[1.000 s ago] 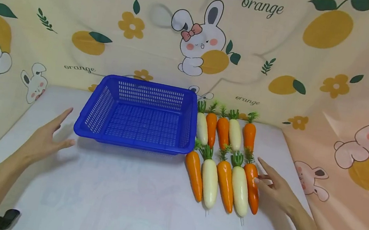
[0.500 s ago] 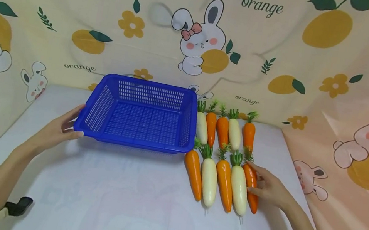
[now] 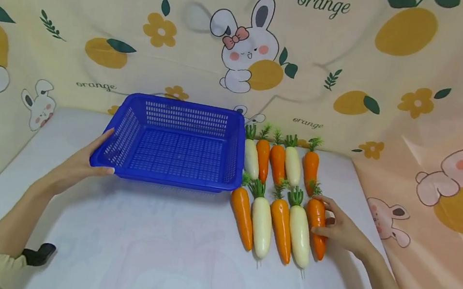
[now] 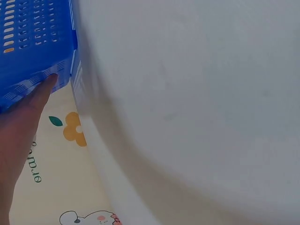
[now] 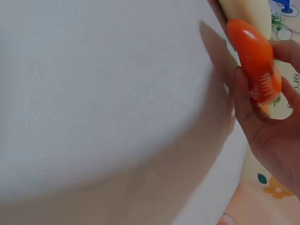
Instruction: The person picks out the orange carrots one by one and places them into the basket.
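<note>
My left hand [image 3: 70, 169] grips the left front corner of a blue plastic basket [image 3: 174, 179], thumb at the front and fingers along the outer left side. In the left wrist view a fingertip meets the slotted wall of the basket [image 4: 35, 44]. The basket has nothing in it. My right hand [image 3: 345, 231] holds an orange carrot [image 3: 316, 215] at the right end of the front row, thumb on one side and fingers on the other. In the right wrist view this carrot [image 5: 255, 54] appears slightly off the table, its shadow apart from it.
Left of the held carrot lie a white radish [image 3: 299, 234], another carrot [image 3: 281, 229] and more of both kinds. A back row of carrots and radishes [image 3: 292, 167] lies beside the basket. A printed cloth [image 3: 185, 26] hangs behind the white table [image 3: 147, 250].
My left hand has moved right to the basket and taken hold of its corner. My right hand has closed round the rightmost front carrot, which has shifted slightly toward the back.
</note>
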Demonstrator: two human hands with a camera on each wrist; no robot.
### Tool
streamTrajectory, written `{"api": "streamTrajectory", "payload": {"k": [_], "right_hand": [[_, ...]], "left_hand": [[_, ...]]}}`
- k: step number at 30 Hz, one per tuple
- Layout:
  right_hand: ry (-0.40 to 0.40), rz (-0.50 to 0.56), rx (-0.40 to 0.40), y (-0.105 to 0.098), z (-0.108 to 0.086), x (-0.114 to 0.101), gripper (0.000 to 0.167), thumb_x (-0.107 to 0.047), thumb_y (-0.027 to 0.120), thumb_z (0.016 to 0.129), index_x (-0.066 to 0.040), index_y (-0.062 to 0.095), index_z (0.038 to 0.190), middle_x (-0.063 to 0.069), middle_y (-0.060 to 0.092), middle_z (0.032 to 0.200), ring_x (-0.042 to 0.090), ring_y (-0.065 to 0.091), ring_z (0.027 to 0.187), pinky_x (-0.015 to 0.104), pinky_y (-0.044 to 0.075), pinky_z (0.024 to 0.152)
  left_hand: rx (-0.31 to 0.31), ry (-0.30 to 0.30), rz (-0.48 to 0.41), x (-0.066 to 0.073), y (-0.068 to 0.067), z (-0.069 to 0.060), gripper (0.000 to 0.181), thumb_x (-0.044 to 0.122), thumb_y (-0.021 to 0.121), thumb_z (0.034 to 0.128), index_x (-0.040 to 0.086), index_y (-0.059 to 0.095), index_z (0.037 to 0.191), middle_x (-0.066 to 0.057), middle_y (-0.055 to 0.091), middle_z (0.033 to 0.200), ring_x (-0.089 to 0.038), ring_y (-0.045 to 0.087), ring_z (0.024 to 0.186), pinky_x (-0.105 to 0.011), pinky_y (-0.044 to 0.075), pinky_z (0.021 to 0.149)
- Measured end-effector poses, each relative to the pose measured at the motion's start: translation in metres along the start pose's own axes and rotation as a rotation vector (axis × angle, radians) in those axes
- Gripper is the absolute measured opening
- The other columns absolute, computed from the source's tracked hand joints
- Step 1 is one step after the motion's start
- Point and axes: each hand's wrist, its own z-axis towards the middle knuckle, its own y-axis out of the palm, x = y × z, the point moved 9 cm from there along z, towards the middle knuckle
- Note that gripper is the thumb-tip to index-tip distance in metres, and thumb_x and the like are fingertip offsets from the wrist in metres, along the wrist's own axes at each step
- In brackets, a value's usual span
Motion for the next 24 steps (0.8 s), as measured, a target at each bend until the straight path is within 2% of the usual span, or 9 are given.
{"api": "streamTrajectory", "payload": {"k": [6, 12, 17, 21, 24], "right_hand": [[-0.029, -0.007, 0.053, -0.013, 0.003, -0.015, 0.083, -0.018, 0.074, 0.089, -0.023, 0.026, 0.156, 0.026, 0.034, 0.147, 0.044, 0.049, 0.116, 0.039, 0.054, 0.08], [-0.038, 0.016, 0.048, -0.013, 0.013, -0.032, 0.082, -0.022, 0.073, 0.091, -0.027, 0.024, 0.157, 0.022, 0.035, 0.149, 0.043, 0.048, 0.122, 0.036, 0.054, 0.086], [-0.065, 0.081, 0.057, -0.013, 0.026, -0.049, 0.083, -0.023, 0.073, 0.091, -0.025, 0.023, 0.157, 0.023, 0.036, 0.147, 0.04, 0.052, 0.118, 0.031, 0.055, 0.084], [-0.079, 0.099, 0.063, -0.012, 0.04, -0.068, 0.084, -0.024, 0.074, 0.091, -0.027, 0.022, 0.157, 0.023, 0.032, 0.149, 0.041, 0.054, 0.117, 0.033, 0.056, 0.084], [-0.094, 0.086, 0.068, -0.01, 0.053, -0.084, 0.084, -0.026, 0.074, 0.091, -0.032, 0.023, 0.157, 0.021, 0.03, 0.152, 0.042, 0.051, 0.123, 0.035, 0.055, 0.083]], "left_hand": [[0.038, -0.023, 0.037, 0.002, 0.005, 0.002, 0.112, 0.023, 0.076, 0.0882, 0.039, -0.011, 0.157, -0.01, -0.013, 0.166, -0.046, -0.007, 0.149, -0.072, 0.005, 0.112], [0.072, -0.027, 0.038, 0.004, 0.005, 0.002, 0.113, 0.025, 0.077, 0.088, 0.036, -0.012, 0.157, -0.011, -0.013, 0.165, -0.045, -0.008, 0.149, -0.071, 0.004, 0.113], [0.081, -0.017, 0.062, 0.007, 0.008, 0.004, 0.111, 0.028, 0.076, 0.0886, 0.036, -0.01, 0.158, -0.012, -0.011, 0.166, -0.045, -0.006, 0.149, -0.071, 0.005, 0.113], [0.082, -0.02, 0.061, 0.005, 0.008, 0.006, 0.111, 0.028, 0.076, 0.0889, 0.034, -0.01, 0.158, -0.014, -0.011, 0.166, -0.046, -0.006, 0.149, -0.071, 0.005, 0.113], [0.088, -0.017, 0.053, 0.005, 0.006, 0.005, 0.111, 0.025, 0.075, 0.0891, 0.034, -0.01, 0.159, -0.013, -0.01, 0.166, -0.044, -0.006, 0.149, -0.07, 0.004, 0.114]]}}
